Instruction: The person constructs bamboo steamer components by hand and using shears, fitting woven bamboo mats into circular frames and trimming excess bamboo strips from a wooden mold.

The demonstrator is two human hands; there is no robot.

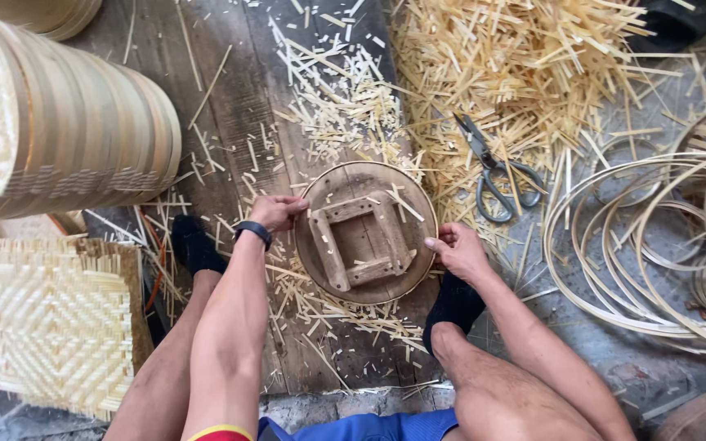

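A round wooden form (366, 233) with a square frame of wooden bars on top lies on the plank floor between my feet. My left hand (276, 212) grips its left rim, with a dark band on the wrist. My right hand (458, 250) holds its right rim, fingers curled on the edge. A thin bamboo hoop seems to run around the disc's edge.
Scissors (496, 171) lie to the right on a heap of bamboo offcuts (525, 73). Coiled bamboo strips (655, 245) sit at far right. A stack of round bamboo steamer rings (59, 131) lies at left, above a woven square mat (46, 318).
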